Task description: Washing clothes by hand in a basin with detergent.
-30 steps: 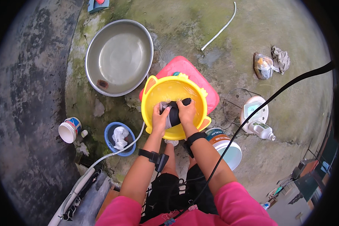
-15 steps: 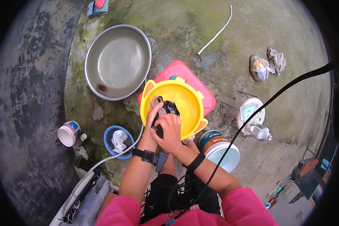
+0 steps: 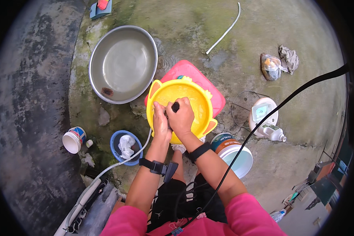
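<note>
A bundle of black wet cloth point(image 3: 176, 106) is squeezed between my hands above the yellow basin point(image 3: 204, 106); its exact kind cannot be made out. My right hand point(image 3: 181, 118) is closed round it, with a rounded black end poking out by the thumb. Pressed against the bundle from the left is my left hand point(image 3: 161, 122), its fingers fairly straight and its thumb hidden. The basin holds water and has orange-and-yellow ear-shaped handles. It rests on a pink-red square stool top point(image 3: 214, 96).
A large metal tub point(image 3: 124, 59) with water stands at far left. Nearer are a blue basin point(image 3: 115, 151) with white cloth and a small white bucket point(image 3: 71, 142). To the right are a paint bucket point(image 3: 240, 161) and a white bottle point(image 3: 272, 131). A grey hose point(image 3: 114, 164) runs alongside; a black cable point(image 3: 287, 100) crosses the view.
The black cloth was spread and draped over my hands; now it is bunched up, mostly hidden between them. My right hand has moved up and closed into a fist.
</note>
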Demonstrator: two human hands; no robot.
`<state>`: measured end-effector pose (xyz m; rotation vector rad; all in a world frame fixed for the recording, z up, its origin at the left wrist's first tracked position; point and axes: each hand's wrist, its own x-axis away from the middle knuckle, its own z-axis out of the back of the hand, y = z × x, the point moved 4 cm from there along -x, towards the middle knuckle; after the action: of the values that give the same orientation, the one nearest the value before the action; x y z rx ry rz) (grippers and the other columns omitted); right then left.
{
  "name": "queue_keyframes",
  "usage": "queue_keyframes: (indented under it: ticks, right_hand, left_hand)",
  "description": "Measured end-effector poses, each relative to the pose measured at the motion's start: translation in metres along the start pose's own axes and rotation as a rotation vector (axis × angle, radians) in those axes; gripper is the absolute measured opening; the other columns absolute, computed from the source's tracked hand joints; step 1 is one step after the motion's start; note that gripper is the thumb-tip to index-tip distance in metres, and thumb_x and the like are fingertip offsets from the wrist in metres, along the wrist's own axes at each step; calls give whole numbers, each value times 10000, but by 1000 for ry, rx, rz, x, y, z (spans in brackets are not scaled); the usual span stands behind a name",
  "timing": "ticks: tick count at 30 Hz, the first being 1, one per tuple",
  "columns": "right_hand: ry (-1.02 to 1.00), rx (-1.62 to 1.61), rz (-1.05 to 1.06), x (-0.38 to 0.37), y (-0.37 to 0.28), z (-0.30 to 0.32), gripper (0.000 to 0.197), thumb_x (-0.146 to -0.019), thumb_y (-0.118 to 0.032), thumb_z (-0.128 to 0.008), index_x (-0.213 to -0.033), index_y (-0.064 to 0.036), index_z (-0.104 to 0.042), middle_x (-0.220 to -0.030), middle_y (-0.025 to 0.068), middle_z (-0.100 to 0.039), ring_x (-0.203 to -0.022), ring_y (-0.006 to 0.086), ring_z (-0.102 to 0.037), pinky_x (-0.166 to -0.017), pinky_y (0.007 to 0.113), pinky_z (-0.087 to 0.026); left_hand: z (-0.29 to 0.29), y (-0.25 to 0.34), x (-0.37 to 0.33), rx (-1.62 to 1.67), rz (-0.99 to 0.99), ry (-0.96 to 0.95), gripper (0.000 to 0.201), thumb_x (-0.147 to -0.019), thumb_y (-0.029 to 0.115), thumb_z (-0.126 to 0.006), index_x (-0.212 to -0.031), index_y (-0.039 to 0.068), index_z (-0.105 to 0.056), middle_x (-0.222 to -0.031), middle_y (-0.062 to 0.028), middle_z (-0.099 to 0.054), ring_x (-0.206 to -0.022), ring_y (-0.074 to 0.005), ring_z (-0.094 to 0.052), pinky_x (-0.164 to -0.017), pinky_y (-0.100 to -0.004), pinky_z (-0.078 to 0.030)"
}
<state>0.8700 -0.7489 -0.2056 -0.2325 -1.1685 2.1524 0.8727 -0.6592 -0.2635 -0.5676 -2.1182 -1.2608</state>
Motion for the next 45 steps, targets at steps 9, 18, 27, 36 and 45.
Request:
queue_keyframes:
  ticks: [9, 18, 27, 36, 45]
  right_hand:
    - [-66, 0, 496, 42, -43, 11, 150, -661, -182, -605, -655, -45, -546, -739, 130, -485, -615, 290, -490, -553, 384, -418]
    - [-65, -60, 131, 19, -17, 8, 171, -676, -181, -600, -707, -19, -555, -763, 137, -525, -693, 312, -523, -622, 381, -424]
    - [-185, -72, -374, -18, 34, 1, 225, -718, -201, -542, -676, 20, -560, -704, 212, -582, -670, 382, -562, -597, 427, -442]
    - [-408, -805, -399, 12, 51, 6, 182, -733, -129, -608, -864, -34, -524, -831, 53, -559, -746, 136, -535, -675, 262, -437]
    - [-338, -1266, -734, 3, 52, 10, 185, -711, -13, -489, -891, -14, -532, -842, 51, -542, -762, 131, -519, -656, 250, -431]
  left_hand:
    - [37, 17, -19, -9, 53, -39, 545, -840, 589, -356, -959, 81, -512, -875, -40, -532, -826, -158, -525, -739, -313, -434]
    - [1, 30, 8, -129, 46, 57, 345, -888, 411, -425, -697, 124, -443, -703, 2, -472, -681, -102, -468, -615, -256, -398]
    - [3, 16, 17, -375, 98, -51, 360, -897, 405, -411, -1025, 79, -491, -970, -28, -522, -933, -147, -503, -836, -294, -395]
    - [1, 31, 2, -195, 215, -96, 548, -863, 512, -388, -1171, 59, -427, -1092, -100, -534, -955, -219, -545, -804, -355, -451]
    - [4, 24, 25, -90, 173, -375, 699, -786, 220, -634, -1325, 93, -207, -1222, -114, -456, -1132, -206, -432, -942, -322, -362]
